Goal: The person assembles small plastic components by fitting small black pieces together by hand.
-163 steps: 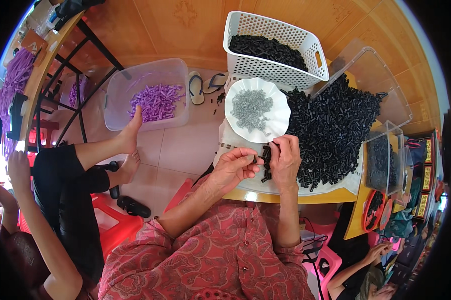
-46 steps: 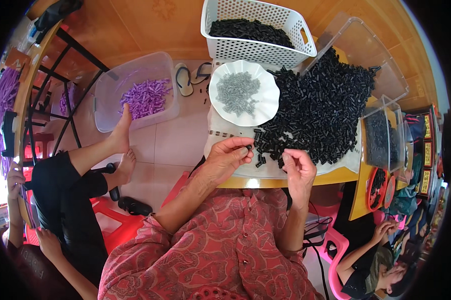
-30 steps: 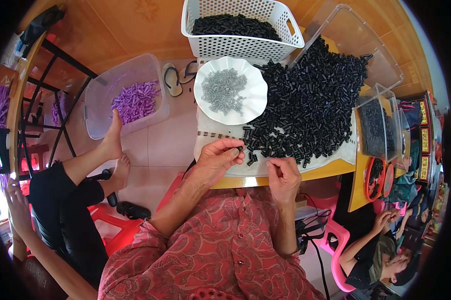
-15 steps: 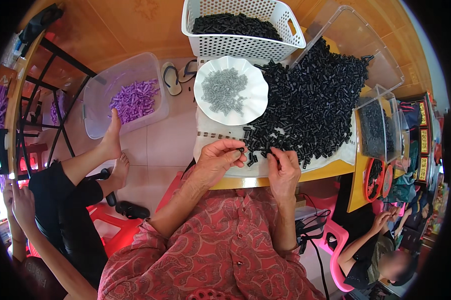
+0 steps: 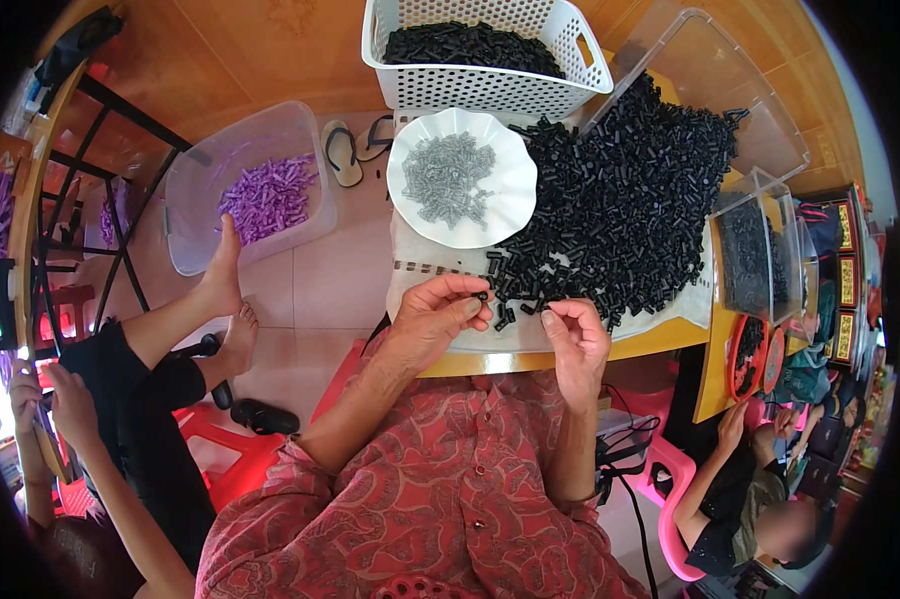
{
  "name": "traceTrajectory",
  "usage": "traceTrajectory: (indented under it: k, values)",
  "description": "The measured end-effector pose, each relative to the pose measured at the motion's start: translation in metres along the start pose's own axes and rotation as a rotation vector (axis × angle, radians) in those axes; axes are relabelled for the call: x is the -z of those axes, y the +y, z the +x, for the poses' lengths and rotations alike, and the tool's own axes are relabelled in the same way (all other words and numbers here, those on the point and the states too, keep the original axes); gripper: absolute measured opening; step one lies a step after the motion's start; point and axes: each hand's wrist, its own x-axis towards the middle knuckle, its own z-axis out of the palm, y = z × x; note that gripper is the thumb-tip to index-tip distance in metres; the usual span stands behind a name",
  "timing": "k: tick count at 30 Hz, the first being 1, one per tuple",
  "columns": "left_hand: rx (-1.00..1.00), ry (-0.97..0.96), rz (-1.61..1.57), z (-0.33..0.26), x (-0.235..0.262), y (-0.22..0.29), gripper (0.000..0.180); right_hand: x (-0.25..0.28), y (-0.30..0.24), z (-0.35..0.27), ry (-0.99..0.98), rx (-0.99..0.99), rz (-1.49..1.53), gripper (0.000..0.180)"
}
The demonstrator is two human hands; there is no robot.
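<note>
Between thumb and index finger, my left hand (image 5: 432,317) pinches a small black tube-shaped piece (image 5: 482,297) above the near edge of the table. To its right, my right hand (image 5: 578,349) has its thumb and fingertips pressed together; anything between them is too small to make out. Beyond both hands spreads a big heap of short black tube pieces (image 5: 619,200), with some strays close to my fingertips. A white wavy-rimmed plate (image 5: 518,190) left of the heap holds small clear pieces (image 5: 448,175).
A white perforated basket (image 5: 480,92) of black pieces stands at the back. Clear bins (image 5: 754,250) line the right side. On the floor at left sits a tub (image 5: 195,225) with purple strips. People sit at both sides, near a pink chair (image 5: 674,499) and a black metal frame (image 5: 120,230).
My right hand has shifted slightly right and turned, its fingertips now pinched together. My left hand stays put with the black piece.
</note>
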Motion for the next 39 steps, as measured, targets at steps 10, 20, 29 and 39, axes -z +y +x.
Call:
traceTrajectory:
  k: [10,20,29,39]
  values:
    - [0.003,-0.001,0.004,0.0,0.0,0.0,0.024,-0.002,-0.003,-0.002,-0.095,-0.154,0.478,0.008]
    - [-0.007,0.004,0.002,-0.001,0.0,-0.003,0.023,-0.013,-0.008,-0.007,-0.134,-0.172,0.591,0.017]
    - [-0.024,0.035,0.064,-0.002,-0.008,-0.003,0.023,-0.024,-0.017,-0.008,-0.153,-0.182,0.486,0.018]
    - [-0.008,-0.001,0.164,-0.003,-0.004,-0.002,0.021,-0.031,-0.012,-0.006,-0.225,-0.132,0.393,0.016]
